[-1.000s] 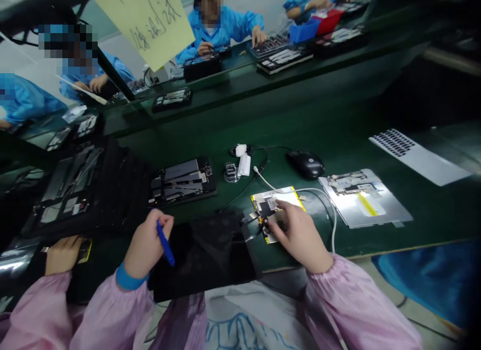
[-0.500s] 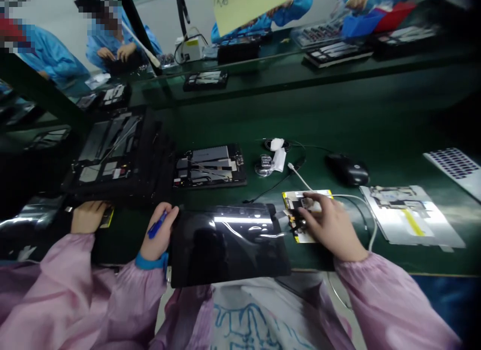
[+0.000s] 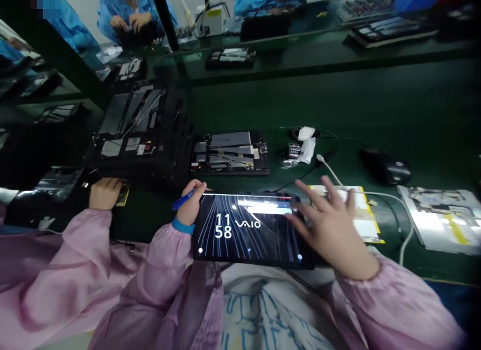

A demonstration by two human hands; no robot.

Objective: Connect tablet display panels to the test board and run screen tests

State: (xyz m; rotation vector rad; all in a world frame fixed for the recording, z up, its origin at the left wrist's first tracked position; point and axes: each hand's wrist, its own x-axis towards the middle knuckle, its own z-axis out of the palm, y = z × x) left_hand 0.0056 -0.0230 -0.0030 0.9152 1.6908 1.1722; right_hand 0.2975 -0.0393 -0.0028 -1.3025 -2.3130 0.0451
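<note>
A tablet [image 3: 244, 239] with its screen lit, showing 11 58 and the word VAIO, is tilted at the bench's front edge. My left hand [image 3: 188, 209], with a blue band at the wrist, grips its left edge and also keeps a blue pen [image 3: 183, 199] between the fingers. Over the tablet's right end hovers my right hand [image 3: 326, 224], fingers spread and holding nothing; whether a fingertip touches the screen, I cannot tell. Behind that hand lies a white board with yellow edges [image 3: 363, 212], partly hidden.
A co-worker's hand [image 3: 103, 193] rests left, beside stacked opened tablets [image 3: 131, 124]. Another opened tablet [image 3: 231, 152] lies behind mine. Rightward are a mouse [image 3: 387, 167], a white cable [image 3: 406, 242] and a metal panel [image 3: 439, 224]. People in blue sit across the bench.
The tablet's dark screen has lit up. My right hand has lifted off the yellow-edged board and spread over the tablet's right side. The camera view has shifted.
</note>
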